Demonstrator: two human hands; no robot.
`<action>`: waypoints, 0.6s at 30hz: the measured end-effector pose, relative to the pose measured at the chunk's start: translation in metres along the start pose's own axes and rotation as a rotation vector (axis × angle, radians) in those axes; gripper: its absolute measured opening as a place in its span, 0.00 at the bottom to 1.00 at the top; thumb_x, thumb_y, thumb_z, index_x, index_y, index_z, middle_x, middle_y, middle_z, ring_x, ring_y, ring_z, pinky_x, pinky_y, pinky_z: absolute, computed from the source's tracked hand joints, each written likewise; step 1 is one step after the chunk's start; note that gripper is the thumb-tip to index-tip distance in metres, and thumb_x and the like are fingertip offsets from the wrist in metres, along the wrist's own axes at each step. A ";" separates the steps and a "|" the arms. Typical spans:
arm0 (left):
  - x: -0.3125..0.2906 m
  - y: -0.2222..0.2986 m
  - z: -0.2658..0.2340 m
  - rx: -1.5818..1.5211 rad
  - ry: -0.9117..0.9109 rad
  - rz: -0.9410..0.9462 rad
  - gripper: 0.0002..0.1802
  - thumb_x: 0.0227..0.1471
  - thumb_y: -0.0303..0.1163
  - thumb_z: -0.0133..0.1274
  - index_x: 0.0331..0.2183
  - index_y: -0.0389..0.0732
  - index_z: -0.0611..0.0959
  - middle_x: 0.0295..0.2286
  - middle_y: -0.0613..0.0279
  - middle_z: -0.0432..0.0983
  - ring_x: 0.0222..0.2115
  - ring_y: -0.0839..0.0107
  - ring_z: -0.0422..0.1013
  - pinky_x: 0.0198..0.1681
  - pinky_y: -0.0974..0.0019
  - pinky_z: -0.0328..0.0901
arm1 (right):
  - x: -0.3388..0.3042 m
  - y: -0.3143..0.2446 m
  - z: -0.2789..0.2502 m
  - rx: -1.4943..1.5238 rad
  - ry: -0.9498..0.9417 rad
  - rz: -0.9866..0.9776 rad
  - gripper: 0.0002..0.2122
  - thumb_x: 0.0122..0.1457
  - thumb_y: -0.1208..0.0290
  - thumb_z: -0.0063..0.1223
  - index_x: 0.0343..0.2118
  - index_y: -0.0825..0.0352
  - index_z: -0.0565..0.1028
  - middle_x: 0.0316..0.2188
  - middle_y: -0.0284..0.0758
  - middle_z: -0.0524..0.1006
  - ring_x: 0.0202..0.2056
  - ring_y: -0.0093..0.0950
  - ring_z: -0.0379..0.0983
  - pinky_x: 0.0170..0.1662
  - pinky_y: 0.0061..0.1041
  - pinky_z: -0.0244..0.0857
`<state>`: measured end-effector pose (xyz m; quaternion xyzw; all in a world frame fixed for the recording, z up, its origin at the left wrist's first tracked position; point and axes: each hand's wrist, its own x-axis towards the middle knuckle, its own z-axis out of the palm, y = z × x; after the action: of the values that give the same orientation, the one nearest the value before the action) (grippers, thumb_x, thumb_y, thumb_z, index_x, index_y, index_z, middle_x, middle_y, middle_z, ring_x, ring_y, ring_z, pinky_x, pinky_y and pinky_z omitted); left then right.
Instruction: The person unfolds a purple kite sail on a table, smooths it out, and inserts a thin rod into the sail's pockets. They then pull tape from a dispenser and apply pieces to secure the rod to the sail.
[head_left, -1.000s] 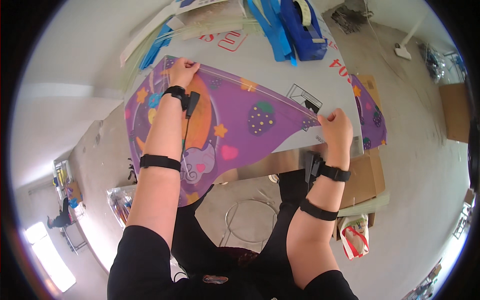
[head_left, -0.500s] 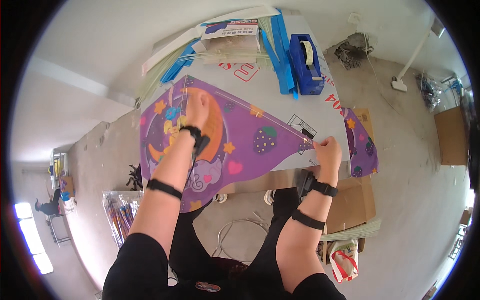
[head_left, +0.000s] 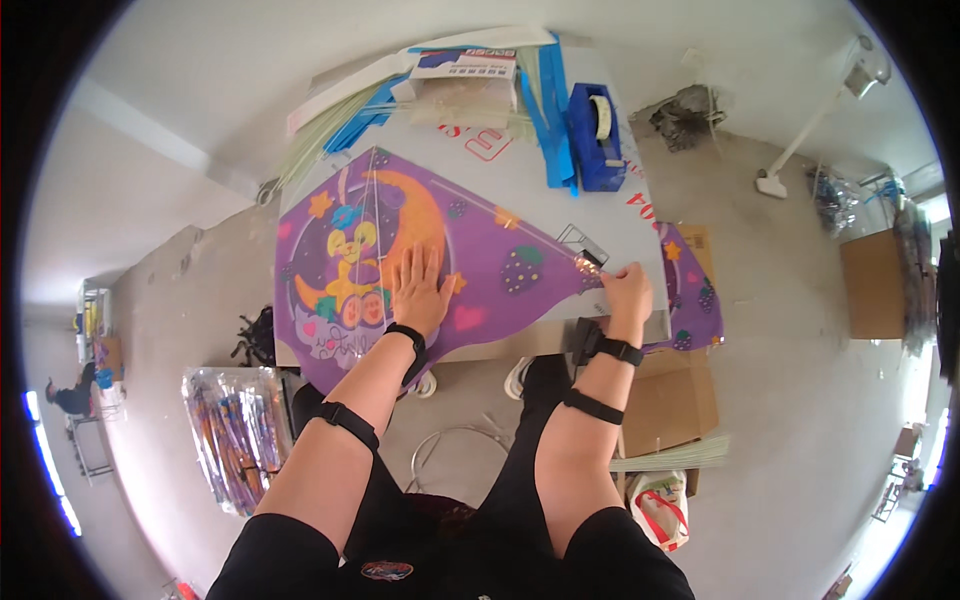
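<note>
A purple kite [head_left: 500, 262] with an orange moon and a cartoon animal lies spread on a grey table [head_left: 620, 215]. My left hand [head_left: 420, 290] rests flat on the kite's middle, fingers apart, just right of the cartoon figure. My right hand [head_left: 625, 290] pinches the kite's right edge near the table's front corner, close to a small black-framed clear piece [head_left: 582, 245]. The kite's right tip [head_left: 690, 300] hangs over the table edge.
A blue tape dispenser [head_left: 597, 135] stands at the table's back right beside blue strips [head_left: 545, 110]. Pale rods and packets [head_left: 450, 85] lie at the back. Cardboard boxes [head_left: 665, 400] sit on the floor to the right, a bag of coloured sticks [head_left: 235, 435] to the left.
My left hand slid from the kite's far left edge back toward its middle and now lies flat. The right hand stayed pinched at the right edge. The view shifted, showing more of the table's back.
</note>
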<state>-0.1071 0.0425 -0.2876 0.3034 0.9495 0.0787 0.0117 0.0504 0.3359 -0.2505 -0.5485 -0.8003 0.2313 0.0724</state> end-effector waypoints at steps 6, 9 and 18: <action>-0.004 0.007 -0.001 0.013 0.023 -0.029 0.34 0.58 0.51 0.39 0.61 0.47 0.59 0.62 0.53 0.48 0.63 0.55 0.43 0.64 0.49 0.39 | 0.007 -0.021 0.004 0.411 0.243 -0.207 0.08 0.51 0.70 0.59 0.31 0.67 0.74 0.27 0.38 0.76 0.32 0.36 0.73 0.37 0.31 0.66; -0.005 0.005 -0.004 0.038 0.004 -0.055 0.34 0.58 0.52 0.38 0.61 0.47 0.59 0.62 0.54 0.47 0.64 0.55 0.43 0.64 0.50 0.38 | 0.038 -0.052 -0.009 0.430 0.295 -0.399 0.09 0.53 0.71 0.57 0.36 0.66 0.75 0.30 0.39 0.76 0.35 0.36 0.73 0.39 0.31 0.66; -0.002 0.007 -0.010 0.002 -0.061 -0.077 0.34 0.58 0.53 0.37 0.62 0.49 0.57 0.63 0.56 0.45 0.64 0.58 0.41 0.65 0.51 0.36 | 0.139 -0.106 -0.041 0.122 -0.183 -0.268 0.13 0.55 0.62 0.54 0.36 0.66 0.80 0.28 0.35 0.79 0.31 0.26 0.72 0.34 0.27 0.65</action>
<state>-0.1025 0.0458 -0.2763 0.2687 0.9598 0.0678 0.0432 -0.0777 0.4433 -0.1862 -0.4079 -0.8540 0.3168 0.0627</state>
